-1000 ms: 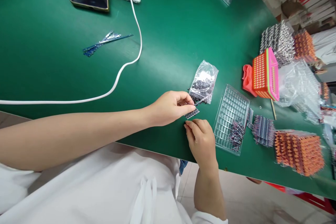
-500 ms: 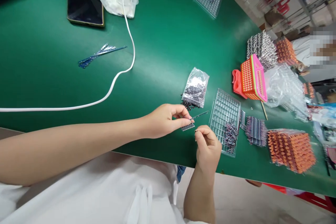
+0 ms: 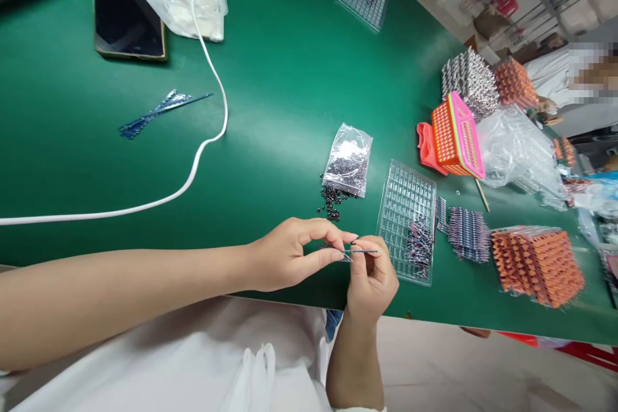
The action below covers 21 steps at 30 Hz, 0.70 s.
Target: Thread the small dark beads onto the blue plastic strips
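My left hand (image 3: 297,254) is closed in a pinch on a thin dark toothed strip (image 3: 365,251), with a small grey piece partly hidden under its fingers. My right hand (image 3: 373,280), fingers closed, pinches a small dark bead (image 3: 353,243) against the strip. The fingertips of both hands meet. Just beyond them, loose dark beads (image 3: 332,201) lie spilled by a clear plastic bag (image 3: 348,161) of similar beads. Right of my hands is a clear compartment tray (image 3: 400,206), with a heap of small dark-and-pink pieces (image 3: 420,246) at its near right part.
Stacked purple-grey pieces (image 3: 468,235) and orange stacks (image 3: 538,264) stand to the right. Behind them are a pink-and-orange basket (image 3: 456,135) and clear plastic packaging (image 3: 519,148). A white cable (image 3: 196,164), a phone (image 3: 128,16) and blue strips (image 3: 161,112) lie leftward. Another person sits far right.
My hands have come together, and the bead in my right hand now meets the strip held by my left. More loose beads show beside the bag. The whole view has shifted slightly.
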{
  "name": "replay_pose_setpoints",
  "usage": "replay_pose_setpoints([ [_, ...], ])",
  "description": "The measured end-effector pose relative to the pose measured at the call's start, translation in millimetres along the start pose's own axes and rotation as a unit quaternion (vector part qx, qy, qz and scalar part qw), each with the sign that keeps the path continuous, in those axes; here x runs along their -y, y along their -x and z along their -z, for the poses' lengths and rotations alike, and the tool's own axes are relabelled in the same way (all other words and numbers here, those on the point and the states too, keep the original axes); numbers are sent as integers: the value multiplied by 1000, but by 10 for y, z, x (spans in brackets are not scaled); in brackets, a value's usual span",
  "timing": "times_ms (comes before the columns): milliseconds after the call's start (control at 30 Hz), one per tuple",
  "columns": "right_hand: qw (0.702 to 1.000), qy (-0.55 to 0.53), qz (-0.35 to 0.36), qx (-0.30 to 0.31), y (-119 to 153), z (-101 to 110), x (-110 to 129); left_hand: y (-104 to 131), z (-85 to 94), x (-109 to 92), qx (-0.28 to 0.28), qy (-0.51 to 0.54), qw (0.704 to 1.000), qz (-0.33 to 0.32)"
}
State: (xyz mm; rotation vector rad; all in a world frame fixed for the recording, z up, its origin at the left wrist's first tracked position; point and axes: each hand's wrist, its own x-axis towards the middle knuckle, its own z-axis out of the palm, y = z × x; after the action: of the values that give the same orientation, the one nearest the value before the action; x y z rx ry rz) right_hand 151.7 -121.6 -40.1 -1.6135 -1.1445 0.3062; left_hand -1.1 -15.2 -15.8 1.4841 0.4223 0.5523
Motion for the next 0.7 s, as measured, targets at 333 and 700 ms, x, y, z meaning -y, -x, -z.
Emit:
replay_pose_setpoints([
  [333, 999, 25, 22, -37, 18, -44, 8, 8, -22, 32, -4, -20, 1000, -13],
  [700, 996, 40, 43, -69, 33, -63, -16, -11, 0, -16, -1, 41, 999, 29],
])
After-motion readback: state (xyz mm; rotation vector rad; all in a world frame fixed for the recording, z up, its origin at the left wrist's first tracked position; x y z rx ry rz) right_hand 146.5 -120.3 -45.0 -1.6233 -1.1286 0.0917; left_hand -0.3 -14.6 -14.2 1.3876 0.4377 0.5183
